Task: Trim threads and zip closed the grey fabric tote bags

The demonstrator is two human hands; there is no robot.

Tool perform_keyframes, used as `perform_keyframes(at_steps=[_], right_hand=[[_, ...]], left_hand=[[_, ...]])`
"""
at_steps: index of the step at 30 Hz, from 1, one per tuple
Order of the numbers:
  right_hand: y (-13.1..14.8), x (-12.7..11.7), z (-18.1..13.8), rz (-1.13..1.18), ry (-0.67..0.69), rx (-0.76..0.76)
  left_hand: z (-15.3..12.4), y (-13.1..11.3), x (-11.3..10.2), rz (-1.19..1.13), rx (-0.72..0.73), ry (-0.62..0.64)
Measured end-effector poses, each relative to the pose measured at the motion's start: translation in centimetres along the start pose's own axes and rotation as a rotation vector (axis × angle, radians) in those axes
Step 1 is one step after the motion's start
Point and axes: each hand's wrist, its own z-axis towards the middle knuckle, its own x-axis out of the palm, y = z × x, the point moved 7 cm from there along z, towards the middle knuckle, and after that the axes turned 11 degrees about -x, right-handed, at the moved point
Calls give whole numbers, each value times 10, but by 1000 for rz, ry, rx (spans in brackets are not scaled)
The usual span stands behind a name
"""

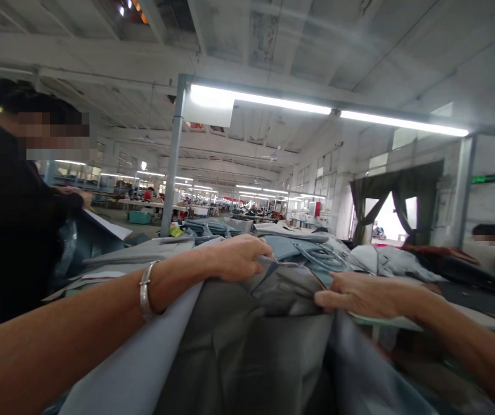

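The grey fabric pile [247, 346] fills the foreground, heaped before the person. Handling it well probably means gripping both sides evenly and lifting together, so layers stay aligned. The left hand [234, 256] has its fingers curled tight over the top fold; the right hand [359, 295] pinches the edge. A co-worker in black [9, 230] stands close at left, more cut pieces [299, 245] crowd behind, and a bracelet [146, 291] circles the left wrist.

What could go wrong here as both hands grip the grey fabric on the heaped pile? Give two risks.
1. The left hand and right hand both clutch the grey fabric atop a heaped pile; tugging might drag neighbouring pieces off.
2. The bracelet on the left wrist lies against the cloth and could snag.
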Motion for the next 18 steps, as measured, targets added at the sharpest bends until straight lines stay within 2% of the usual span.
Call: perform_keyframes(at_steps=[2, 4, 5, 7, 9, 11, 15, 18], right_hand=[[-18, 7, 0, -93, 171, 145], [-19, 1, 1, -270, 146, 251], [-14, -3, 1, -345, 74, 289], [7, -10, 5, -408, -180, 281], [34, -12, 9, -414, -512, 178], [53, -3, 13, -357, -772, 40], [60, 20, 25, -249, -966, -51], [68, 26, 33, -232, -987, -225]], left_hand=[[6, 0, 4, -2, -7, -17], [12, 4, 6, -6, -18, -47], [14, 6, 6, -9, -23, -62], [14, 9, 8, -12, -31, -89], [10, 8, 10, -7, -34, -107], [3, 5, 13, 2, -37, -120], [-15, 4, 18, 9, -2, -158], [-27, 12, 21, -26, 33, -174]])
